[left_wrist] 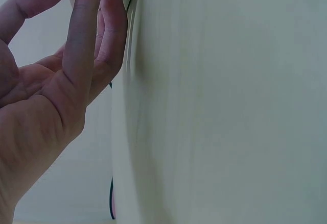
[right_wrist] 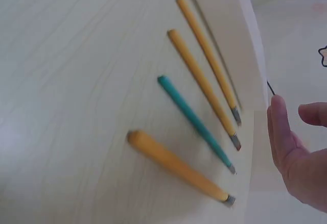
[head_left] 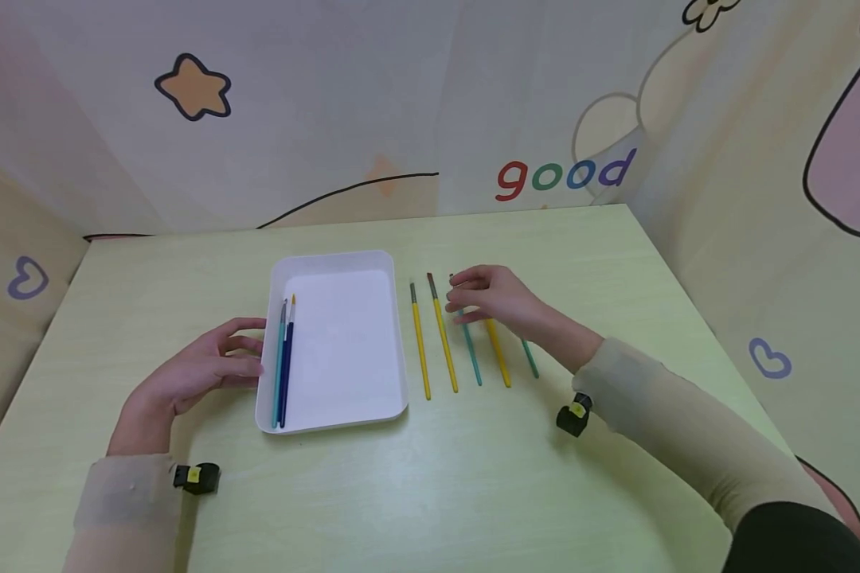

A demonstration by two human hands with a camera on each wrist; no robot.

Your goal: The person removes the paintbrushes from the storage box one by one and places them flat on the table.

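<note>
The left hand (head_left: 208, 362) is at the left side of a white tray (head_left: 351, 342), with its fingertips touching the outer wall. In the left wrist view its fingers (left_wrist: 79, 35) are loosely bent against a corner of the tray. Two paintbrushes, one light blue (head_left: 280, 374) and one dark blue (head_left: 287, 370), lie side by side along the tray's left inside. Above a row of brushes hovers the right hand (head_left: 498, 298), fingers relaxed and nothing seen between them. Below it lie a teal paintbrush (head_left: 471, 346) and a thick yellow paintbrush (head_left: 498, 354), partly hidden.
Between the tray and the right hand lie two yellow paintbrushes (head_left: 420, 342) on the pale wooden table (head_left: 401, 493). A green-teal brush (head_left: 530, 358) shows partly beneath the right wrist. Printed walls (head_left: 358, 95) border the back and sides.
</note>
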